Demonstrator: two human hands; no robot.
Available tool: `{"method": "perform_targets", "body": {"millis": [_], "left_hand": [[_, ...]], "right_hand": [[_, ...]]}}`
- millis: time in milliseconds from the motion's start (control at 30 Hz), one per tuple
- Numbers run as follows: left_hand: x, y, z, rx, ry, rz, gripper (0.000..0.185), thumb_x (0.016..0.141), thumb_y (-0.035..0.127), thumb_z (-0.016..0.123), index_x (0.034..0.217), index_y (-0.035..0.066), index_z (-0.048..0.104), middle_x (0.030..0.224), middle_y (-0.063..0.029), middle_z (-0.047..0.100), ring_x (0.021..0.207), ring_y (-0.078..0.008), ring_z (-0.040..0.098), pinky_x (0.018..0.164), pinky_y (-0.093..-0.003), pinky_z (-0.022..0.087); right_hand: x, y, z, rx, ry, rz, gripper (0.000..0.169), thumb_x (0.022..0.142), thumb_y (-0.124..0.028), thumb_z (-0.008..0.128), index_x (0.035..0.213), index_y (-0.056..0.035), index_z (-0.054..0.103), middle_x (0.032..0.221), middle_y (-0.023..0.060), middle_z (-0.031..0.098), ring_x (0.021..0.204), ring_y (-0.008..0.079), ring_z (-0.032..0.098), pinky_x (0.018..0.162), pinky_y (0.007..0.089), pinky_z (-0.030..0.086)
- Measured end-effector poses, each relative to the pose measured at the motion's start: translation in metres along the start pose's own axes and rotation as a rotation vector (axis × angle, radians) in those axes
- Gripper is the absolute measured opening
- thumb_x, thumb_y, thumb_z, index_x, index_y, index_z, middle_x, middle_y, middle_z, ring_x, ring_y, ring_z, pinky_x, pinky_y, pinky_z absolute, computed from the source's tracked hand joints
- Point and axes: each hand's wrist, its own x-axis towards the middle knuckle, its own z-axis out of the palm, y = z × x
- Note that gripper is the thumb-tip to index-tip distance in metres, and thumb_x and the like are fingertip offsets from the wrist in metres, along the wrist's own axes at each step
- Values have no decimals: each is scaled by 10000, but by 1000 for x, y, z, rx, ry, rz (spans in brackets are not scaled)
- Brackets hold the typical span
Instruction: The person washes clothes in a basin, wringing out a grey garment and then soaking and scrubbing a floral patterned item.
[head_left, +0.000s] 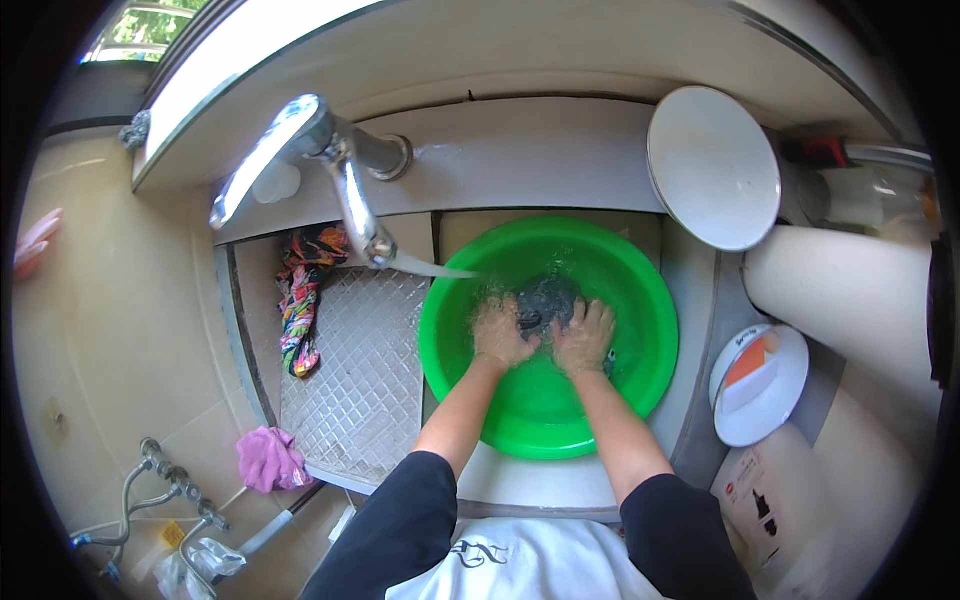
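A green plastic basin with water in it stands in the sink. Both hands are in the water, on either side of a dark grey cloth item. My left hand touches its left edge, fingers spread. At its right edge lies my right hand, fingers pointing away from me. Whether either hand grips the cloth cannot be told through the ripples. From the chrome faucet a stream of water runs into the basin's left side. A small dark object shows beside my right wrist.
Left of the basin is a ribbed washboard slab with a twisted multicolored cloth at its far left. A pink cloth hangs at the near left corner. On the right are a large white basin and an enamel bowl holding an orange-and-white item.
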Motion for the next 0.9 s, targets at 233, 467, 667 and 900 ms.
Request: {"method": "perform_targets", "body": {"millis": [233,467,667,900], "left_hand": [[-17,-19,-24,-166,116,184,842,601,349,812,1263,-19,444,1244,-297,491,1154,-461,494,974,-505,423],[-76,-21,-64,-60,318,515,629,594,302,828,1000,-8,459,1014,-204,472,983,-384,481,833,-466,431],[-107,-20,-59,-333,438,510,517,654,276,763,1010,17,493,1028,-180,474,981,-368,482,828,-464,439],[-124,-6,-53,-655,371,593,559,761,227,714,1243,43,499,1222,-180,527,1133,-364,522,950,-422,449]], "right_hand": [[-5,4,-43,66,-104,-17,377,921,-307,527,1208,-72,591,1245,165,510,1142,376,457,950,527,376],[-40,-9,-157,356,-156,-213,235,930,-197,531,971,-18,678,1110,122,604,1050,323,543,914,409,447],[-54,-45,-230,438,-26,-321,139,874,-111,587,871,12,651,940,133,619,932,327,565,823,416,464],[-61,-78,-288,724,34,-364,100,863,-43,582,863,57,596,868,148,591,816,301,573,755,353,460]]}}
